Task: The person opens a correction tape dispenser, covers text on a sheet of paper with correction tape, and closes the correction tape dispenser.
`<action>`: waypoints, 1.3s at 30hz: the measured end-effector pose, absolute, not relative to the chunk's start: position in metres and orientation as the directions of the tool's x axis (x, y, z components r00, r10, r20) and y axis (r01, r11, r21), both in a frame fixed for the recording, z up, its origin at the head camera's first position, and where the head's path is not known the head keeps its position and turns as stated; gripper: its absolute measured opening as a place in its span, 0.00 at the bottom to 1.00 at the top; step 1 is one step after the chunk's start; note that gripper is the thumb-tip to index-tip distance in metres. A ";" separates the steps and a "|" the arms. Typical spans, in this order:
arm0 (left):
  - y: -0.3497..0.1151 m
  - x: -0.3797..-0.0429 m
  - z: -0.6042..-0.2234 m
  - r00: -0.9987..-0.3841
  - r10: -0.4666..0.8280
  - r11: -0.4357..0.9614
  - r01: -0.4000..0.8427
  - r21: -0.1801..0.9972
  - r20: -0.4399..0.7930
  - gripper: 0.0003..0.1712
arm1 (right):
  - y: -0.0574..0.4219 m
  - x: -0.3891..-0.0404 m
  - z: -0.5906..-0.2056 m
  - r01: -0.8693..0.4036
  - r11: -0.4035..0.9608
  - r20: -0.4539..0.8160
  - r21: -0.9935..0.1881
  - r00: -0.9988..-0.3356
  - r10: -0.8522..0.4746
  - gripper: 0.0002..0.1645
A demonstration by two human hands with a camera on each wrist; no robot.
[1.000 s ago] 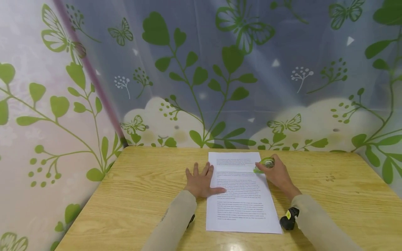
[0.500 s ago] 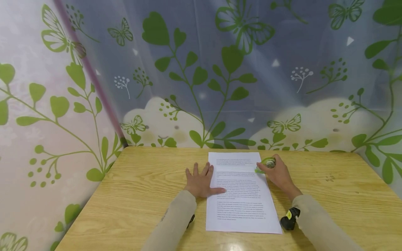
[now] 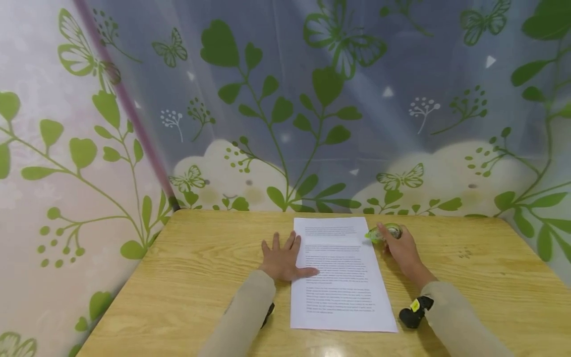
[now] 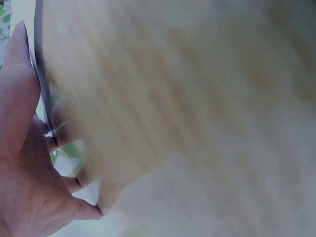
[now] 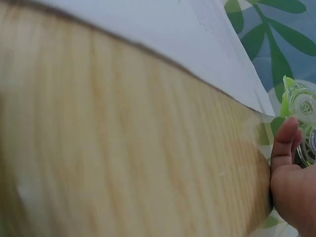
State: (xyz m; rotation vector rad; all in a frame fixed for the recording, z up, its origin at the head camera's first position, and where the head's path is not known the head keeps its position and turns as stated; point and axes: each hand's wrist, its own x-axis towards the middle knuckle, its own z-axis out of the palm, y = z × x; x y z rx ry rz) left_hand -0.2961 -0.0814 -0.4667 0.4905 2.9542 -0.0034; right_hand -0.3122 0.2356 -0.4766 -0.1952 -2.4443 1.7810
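Observation:
A printed sheet of paper (image 3: 336,277) lies on the wooden table, with a blank band between its top lines and the text below. My left hand (image 3: 282,263) rests spread at the sheet's left edge, its thumb on the paper and the other fingers mostly on the wood. In the left wrist view the thumb (image 4: 17,94) lies along the paper's edge. Just at the sheet's upper right edge, my right hand (image 3: 403,253) holds a green, see-through correction tape (image 3: 387,232) between thumb and fingers. The right wrist view shows the correction tape (image 5: 300,101) with its round reels inside.
The wooden table (image 3: 200,277) reaches back to a curtain (image 3: 276,99) printed with leaves and butterflies. A pink pole (image 3: 129,104) slants down to the table's back left corner. Black wrist cameras, such as the right one (image 3: 416,311), sit at both wrists.
My right hand has moved right with the correction tape, from over the sheet's text to its right edge. The left hand stays on the paper. The head view has shifted slightly.

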 end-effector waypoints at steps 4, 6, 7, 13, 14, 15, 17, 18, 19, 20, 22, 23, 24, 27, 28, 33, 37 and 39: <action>-0.084 -0.297 -0.469 -0.935 0.329 0.944 0.325 0.053 -0.133 0.65 | 0.235 -0.312 -0.473 0.067 0.255 -0.021 -0.965 -0.984 0.180 0.40; -0.085 -0.297 -0.468 -0.933 0.339 0.940 0.332 0.073 -0.124 0.64 | 0.235 -0.312 -0.471 0.073 0.195 -0.040 -0.978 -0.985 0.166 0.39; -0.085 -0.297 -0.467 -0.931 0.342 0.939 0.333 0.085 -0.125 0.62 | 0.235 -0.312 -0.469 0.075 0.146 -0.053 -0.987 -0.987 0.151 0.38; -0.090 -0.299 -0.455 -0.923 0.352 0.930 0.326 0.172 -0.153 0.53 | 0.231 -0.308 -0.460 0.073 -0.092 -0.074 -0.993 -0.997 0.012 0.25; -0.092 -0.300 -0.452 -0.923 0.354 0.927 0.325 0.190 -0.151 0.53 | 0.230 -0.308 -0.458 0.062 -0.088 -0.062 -0.994 -0.998 -0.007 0.23; -0.094 -0.301 -0.450 -0.924 0.355 0.921 0.320 0.223 -0.141 0.52 | 0.229 -0.308 -0.455 0.051 -0.073 -0.049 -0.996 -0.999 -0.023 0.23; -0.097 -0.301 -0.445 -0.926 0.356 0.911 0.314 0.268 -0.123 0.51 | 0.226 -0.306 -0.450 0.019 -0.030 -0.018 -0.999 -0.999 -0.051 0.25; -0.098 -0.303 -0.445 -0.928 0.356 0.910 0.318 0.265 -0.109 0.52 | 0.224 -0.306 -0.447 0.007 -0.001 -0.007 -1.000 -0.998 -0.060 0.27; -0.099 -0.304 -0.443 -0.928 0.360 0.909 0.326 0.260 -0.095 0.52 | 0.223 -0.304 -0.445 -0.003 0.024 0.001 -1.000 -0.998 -0.066 0.28; -0.100 -0.303 -0.440 -0.928 0.364 0.907 0.333 0.259 -0.082 0.51 | 0.221 -0.303 -0.442 -0.008 0.049 0.005 -0.999 -0.997 -0.073 0.30; -0.099 -0.303 -0.435 -0.922 0.383 0.898 0.357 0.256 -0.056 0.51 | 0.218 -0.299 -0.436 -0.024 0.096 0.016 -0.995 -0.996 -0.084 0.33; -0.098 -0.303 -0.433 -0.918 0.395 0.892 0.373 0.254 -0.042 0.51 | 0.217 -0.297 -0.434 -0.030 0.119 0.020 -0.992 -0.996 -0.084 0.34; -0.098 -0.302 -0.431 -0.912 0.409 0.885 0.387 0.258 -0.033 0.50 | 0.216 -0.295 -0.432 -0.038 0.135 0.027 -0.990 -0.996 -0.083 0.33; -0.095 -0.300 -0.424 -0.889 0.458 0.843 0.438 0.313 0.009 0.48 | 0.212 -0.291 -0.429 -0.082 0.161 0.066 -0.983 -0.993 -0.101 0.29; -0.094 -0.298 -0.423 -0.882 0.470 0.829 0.452 0.330 0.026 0.48 | 0.211 -0.289 -0.427 -0.099 0.165 0.082 -0.981 -0.991 -0.105 0.27; -0.086 -0.287 -0.421 -0.860 0.499 0.743 0.490 0.457 0.110 0.44 | 0.206 -0.277 -0.419 -0.164 0.177 0.139 -0.970 -0.980 -0.146 0.23; -0.079 -0.278 -0.422 -0.860 0.486 0.640 0.471 0.607 0.155 0.39 | 0.200 -0.267 -0.414 -0.193 0.192 0.160 -0.962 -0.971 -0.178 0.24; -0.076 -0.275 -0.422 -0.862 0.482 0.579 0.448 0.682 0.157 0.37 | 0.197 -0.263 -0.412 -0.206 0.200 0.167 -0.958 -0.966 -0.196 0.24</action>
